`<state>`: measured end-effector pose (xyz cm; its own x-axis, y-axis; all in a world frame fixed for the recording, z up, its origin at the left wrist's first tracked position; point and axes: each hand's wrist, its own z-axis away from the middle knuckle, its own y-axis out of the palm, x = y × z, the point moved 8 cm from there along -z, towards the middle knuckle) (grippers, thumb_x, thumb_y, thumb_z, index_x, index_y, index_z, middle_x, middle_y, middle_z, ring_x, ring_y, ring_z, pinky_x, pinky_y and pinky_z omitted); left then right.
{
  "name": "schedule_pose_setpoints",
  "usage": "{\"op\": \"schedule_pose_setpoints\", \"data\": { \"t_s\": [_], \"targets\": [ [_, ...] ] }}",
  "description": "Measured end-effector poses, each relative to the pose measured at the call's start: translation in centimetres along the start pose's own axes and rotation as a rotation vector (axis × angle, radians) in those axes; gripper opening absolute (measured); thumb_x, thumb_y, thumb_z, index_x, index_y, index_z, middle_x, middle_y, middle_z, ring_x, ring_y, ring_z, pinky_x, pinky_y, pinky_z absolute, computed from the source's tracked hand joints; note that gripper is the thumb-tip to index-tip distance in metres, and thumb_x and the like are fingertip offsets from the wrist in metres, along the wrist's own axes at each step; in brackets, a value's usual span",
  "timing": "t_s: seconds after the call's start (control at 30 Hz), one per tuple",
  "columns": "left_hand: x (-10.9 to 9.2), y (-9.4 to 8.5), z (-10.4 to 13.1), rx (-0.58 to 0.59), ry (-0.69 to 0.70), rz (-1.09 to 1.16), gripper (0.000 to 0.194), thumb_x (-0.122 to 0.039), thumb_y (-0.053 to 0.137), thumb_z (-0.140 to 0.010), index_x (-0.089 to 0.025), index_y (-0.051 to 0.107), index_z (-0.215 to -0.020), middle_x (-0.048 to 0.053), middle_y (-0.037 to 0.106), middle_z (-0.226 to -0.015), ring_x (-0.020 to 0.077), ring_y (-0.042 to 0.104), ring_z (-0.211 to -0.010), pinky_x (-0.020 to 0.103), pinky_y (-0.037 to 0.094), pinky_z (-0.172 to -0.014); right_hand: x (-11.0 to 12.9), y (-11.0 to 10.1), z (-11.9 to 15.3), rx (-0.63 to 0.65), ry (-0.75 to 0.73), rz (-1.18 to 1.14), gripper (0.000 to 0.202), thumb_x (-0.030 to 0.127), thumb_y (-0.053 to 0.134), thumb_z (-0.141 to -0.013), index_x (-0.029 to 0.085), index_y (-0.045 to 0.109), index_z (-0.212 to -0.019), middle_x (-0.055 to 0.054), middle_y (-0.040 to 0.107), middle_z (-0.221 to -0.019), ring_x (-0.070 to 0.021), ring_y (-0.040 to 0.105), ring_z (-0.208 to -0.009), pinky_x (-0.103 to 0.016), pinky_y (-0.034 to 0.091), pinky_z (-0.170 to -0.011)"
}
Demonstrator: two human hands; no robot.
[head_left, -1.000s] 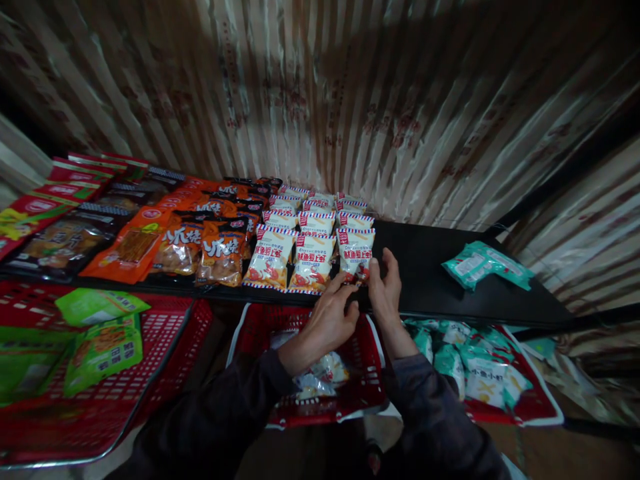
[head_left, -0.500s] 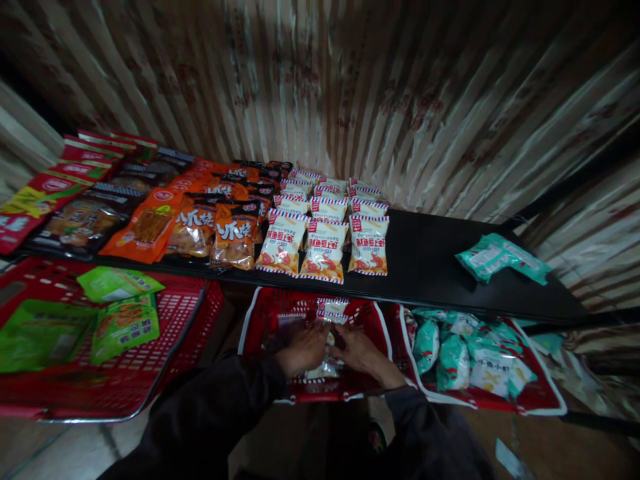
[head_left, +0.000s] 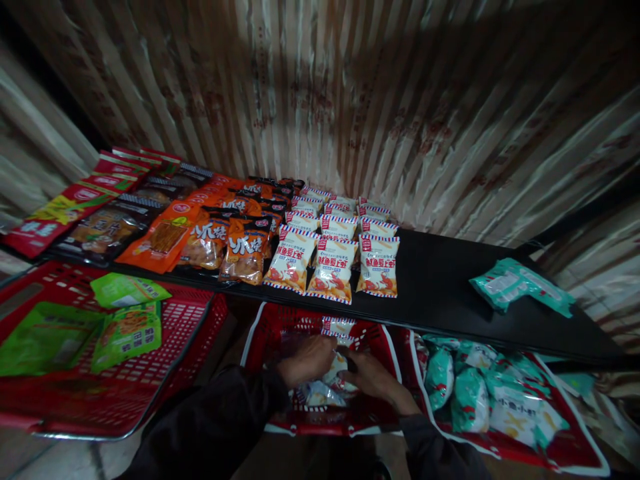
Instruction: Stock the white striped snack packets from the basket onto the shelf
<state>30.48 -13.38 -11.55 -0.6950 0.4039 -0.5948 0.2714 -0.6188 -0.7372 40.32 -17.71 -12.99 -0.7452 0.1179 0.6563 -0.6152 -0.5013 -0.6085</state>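
Both my hands are down inside the middle red basket (head_left: 395, 353). My left hand (head_left: 311, 360) is closed, its fingertips pinching the top of a white snack bag (head_left: 336, 370). At the bag's right edge, my right hand (head_left: 373, 377) curls its fingers and thumb around it. Beneath lies another shiny snack bag (head_left: 320, 393), and a white bag with a striped top edge (head_left: 339, 326) rests toward the back of the basket. Shadow partly hides the fingertips.
A black shelf (head_left: 433, 277) carries rows of white snack bags (head_left: 333, 270), orange bags (head_left: 246, 250) and red packets (head_left: 75, 207), with teal bags (head_left: 515, 283) at right. A left red basket (head_left: 195, 327) holds green packets (head_left: 130, 333); a right basket (head_left: 583, 417) holds teal snack bags (head_left: 470, 400).
My hands have gripped a white snack bag and tilted it up slightly inside the basket. The view has shifted, so the shelf and baskets appear a little lower and further right.
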Motion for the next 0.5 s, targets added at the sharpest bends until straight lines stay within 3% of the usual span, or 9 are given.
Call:
{"op": "schedule_pose_setpoints", "data": {
  "t_s": [0.17, 0.27, 0.33, 0.4, 0.5],
  "targets": [
    [-1.4, -4.9, 0.7, -0.049, 0.109, 0.218, 0.022, -0.031, 0.051, -0.09, -0.016, 0.066, -0.095, 0.006, 0.072, -0.089, 0.0164, 0.064, -0.079, 0.026, 0.048, -0.072, 2.6, -2.9, 1.8, 0.023, -0.154, -0.493, 0.038, 0.038, 0.064, -0.082, 0.018, 0.068, -0.114, -0.01, 0.074, -0.113, -0.0275, 0.07, -0.099, -0.041, 0.054, -0.087],
    [-3.1, -9.2, 2.1, -0.081, 0.255, 0.693, 0.03, -0.04, 0.056, -0.089, -0.014, 0.067, -0.1, 0.008, 0.072, -0.097, 0.0183, 0.065, -0.089, 0.028, 0.05, -0.077, 5.1, -5.9, 3.5, 0.01, -0.239, -0.784, 0.044, 0.045, 0.07, -0.08, 0.021, 0.066, -0.117, -0.007, 0.075, -0.11, -0.0249, 0.071, -0.098, -0.042, 0.053, -0.091],
    [-3.8, -11.7, 3.0, -0.141, 0.267, 0.819, 0.035, -0.044, 0.061, -0.087, -0.017, 0.068, -0.107, 0.008, 0.071, -0.108, 0.0201, 0.064, -0.098, 0.03, 0.049, -0.085, 6.6, -8.2, 4.4, -0.058, -0.272, -0.901, 0.043, 0.046, 0.071, -0.081, 0.022, 0.066, -0.116, -0.006, 0.075, -0.108, -0.0238, 0.071, -0.098, -0.042, 0.053, -0.092],
    [-4.4, -13.1, 3.5, -0.18, 0.24, 0.964, 0.04, -0.049, 0.062, -0.086, -0.018, 0.067, -0.112, 0.008, 0.072, -0.107, 0.0213, 0.065, -0.096, 0.032, 0.05, -0.084, 7.7, -10.3, 4.9, -0.185, -0.289, -0.945, 0.046, 0.047, 0.076, -0.077, 0.022, 0.068, -0.114, -0.006, 0.075, -0.108, -0.0242, 0.07, -0.1, -0.042, 0.053, -0.093],
    [-5.6, -13.4, 3.2, -0.197, 0.23, 1.17, 0.043, -0.052, 0.067, -0.082, -0.017, 0.069, -0.107, 0.009, 0.074, -0.101, 0.024, 0.067, -0.092, 0.036, 0.052, -0.083, 8.5, -11.8, 4.8, -0.302, -0.276, -1.004, 0.05, 0.049, 0.077, -0.074, 0.022, 0.067, -0.115, -0.007, 0.075, -0.111, -0.0256, 0.07, -0.101, -0.042, 0.055, -0.091]
  ]
}}
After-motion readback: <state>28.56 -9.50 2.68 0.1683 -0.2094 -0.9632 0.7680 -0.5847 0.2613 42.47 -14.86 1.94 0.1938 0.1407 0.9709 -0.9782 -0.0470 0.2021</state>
